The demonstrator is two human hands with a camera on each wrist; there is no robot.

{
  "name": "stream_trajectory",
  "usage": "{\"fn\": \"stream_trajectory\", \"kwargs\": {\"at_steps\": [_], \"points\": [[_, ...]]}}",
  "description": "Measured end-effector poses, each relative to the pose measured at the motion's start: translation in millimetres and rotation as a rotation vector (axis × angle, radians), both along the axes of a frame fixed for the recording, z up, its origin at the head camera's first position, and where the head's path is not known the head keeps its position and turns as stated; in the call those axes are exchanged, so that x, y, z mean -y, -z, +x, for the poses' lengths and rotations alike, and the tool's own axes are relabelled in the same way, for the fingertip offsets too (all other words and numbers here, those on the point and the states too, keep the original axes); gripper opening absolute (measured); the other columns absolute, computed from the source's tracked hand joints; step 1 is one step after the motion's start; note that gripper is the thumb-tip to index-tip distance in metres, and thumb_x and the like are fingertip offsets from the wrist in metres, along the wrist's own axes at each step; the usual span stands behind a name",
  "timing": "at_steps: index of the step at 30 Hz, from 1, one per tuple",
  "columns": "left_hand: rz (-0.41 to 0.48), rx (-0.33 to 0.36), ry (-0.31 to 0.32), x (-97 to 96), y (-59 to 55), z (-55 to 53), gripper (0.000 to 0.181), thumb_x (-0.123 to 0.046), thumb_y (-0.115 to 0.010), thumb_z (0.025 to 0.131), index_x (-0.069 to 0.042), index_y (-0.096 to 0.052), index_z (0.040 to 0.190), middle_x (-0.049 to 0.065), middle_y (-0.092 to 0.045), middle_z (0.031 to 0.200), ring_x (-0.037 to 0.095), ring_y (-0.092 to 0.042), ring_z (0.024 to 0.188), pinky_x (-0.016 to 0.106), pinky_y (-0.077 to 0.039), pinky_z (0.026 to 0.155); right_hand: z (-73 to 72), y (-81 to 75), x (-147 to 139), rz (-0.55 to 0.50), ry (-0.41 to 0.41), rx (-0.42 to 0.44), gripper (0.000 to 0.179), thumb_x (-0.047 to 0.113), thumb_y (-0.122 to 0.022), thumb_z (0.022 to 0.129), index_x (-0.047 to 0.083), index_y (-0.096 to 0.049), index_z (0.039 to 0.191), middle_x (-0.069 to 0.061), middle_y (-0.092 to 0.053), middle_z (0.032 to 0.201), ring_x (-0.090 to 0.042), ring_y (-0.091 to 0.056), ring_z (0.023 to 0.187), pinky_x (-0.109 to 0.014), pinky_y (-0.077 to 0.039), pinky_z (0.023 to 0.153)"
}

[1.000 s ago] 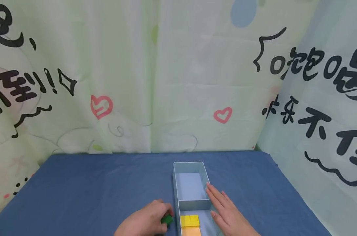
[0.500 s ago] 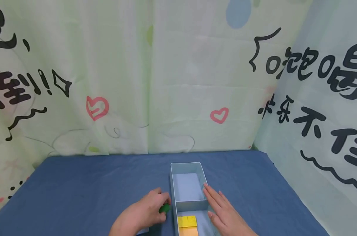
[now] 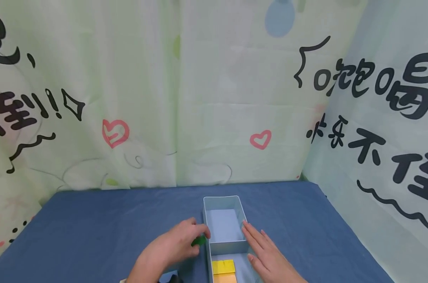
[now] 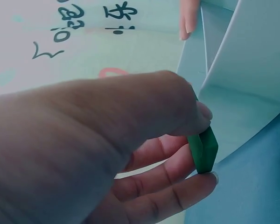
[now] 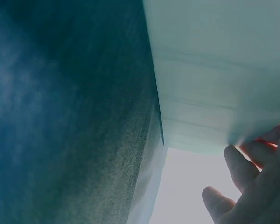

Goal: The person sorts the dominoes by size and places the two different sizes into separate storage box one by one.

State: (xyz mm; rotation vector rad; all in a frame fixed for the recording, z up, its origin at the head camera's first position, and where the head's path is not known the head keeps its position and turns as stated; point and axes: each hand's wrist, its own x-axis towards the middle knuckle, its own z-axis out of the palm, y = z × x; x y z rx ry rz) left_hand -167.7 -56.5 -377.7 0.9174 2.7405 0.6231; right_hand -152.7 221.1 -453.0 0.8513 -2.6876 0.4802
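My left hand (image 3: 175, 243) pinches a small green block (image 4: 206, 151) with angled faces between thumb and fingers. It hovers just left of a light blue divided box (image 3: 223, 226), close to the level of the divider. Part of the block is covered by the fingers. On the box's right side lies my right hand (image 3: 267, 253), its fingers straight and touching the side wall. The nearer compartment contains a yellow block (image 3: 223, 267) and, in front of it, an orange block (image 3: 224, 278) cut off by the frame edge. Bare floor shows in the far compartment.
A blue cloth (image 3: 111, 232) covers the table. Printed curtains (image 3: 214, 90) stand behind it and along both sides. Below my left wrist, a light blue piece (image 3: 168, 276) and a black thing (image 3: 175, 279) are partly visible at the frame's bottom edge.
My left hand has lifted and moved slightly forward with the green block, nearer the box's left wall. The right hand stays against the box. The head view has shifted slightly.
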Motion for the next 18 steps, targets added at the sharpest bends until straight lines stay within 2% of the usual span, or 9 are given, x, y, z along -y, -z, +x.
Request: {"fn": "stream_trajectory", "kwargs": {"at_steps": [5,13,18], "points": [[-0.032,-0.048,0.036,-5.3,-5.2,-5.7,0.024,-0.006,-0.061,0.080,-0.023,-0.061,0.098,-0.006,-0.048,0.083,0.005,-0.041,0.068,0.017,-0.039,0.059,0.1,0.4,-1,0.011,-0.025,-0.021,0.061,0.025,-0.051,0.090,0.019,-0.022,0.143,-0.001,-0.027,0.147,-0.008,-0.027,0.132,-0.010,0.004,0.103],[-0.052,-0.155,0.070,-19.2,-9.6,-14.2,0.027,-0.004,-0.060,0.079,-0.024,-0.062,0.097,-0.006,-0.051,0.085,0.003,-0.042,0.070,0.015,-0.039,0.060,0.4,-0.7,0,-0.007,-0.020,-0.001,0.059,0.025,-0.050,0.090,0.018,-0.023,0.143,0.000,-0.028,0.147,-0.010,-0.029,0.131,-0.013,0.000,0.102],[-0.053,-0.132,0.095,-26.4,-9.1,-21.4,0.026,-0.006,-0.060,0.082,-0.026,-0.062,0.099,-0.007,-0.051,0.086,0.003,-0.042,0.068,0.015,-0.040,0.059,0.3,-0.5,0,-0.022,-0.024,0.007,0.057,0.023,-0.052,0.090,0.013,-0.029,0.141,-0.001,-0.029,0.146,-0.012,-0.031,0.130,-0.018,-0.004,0.100]]}}
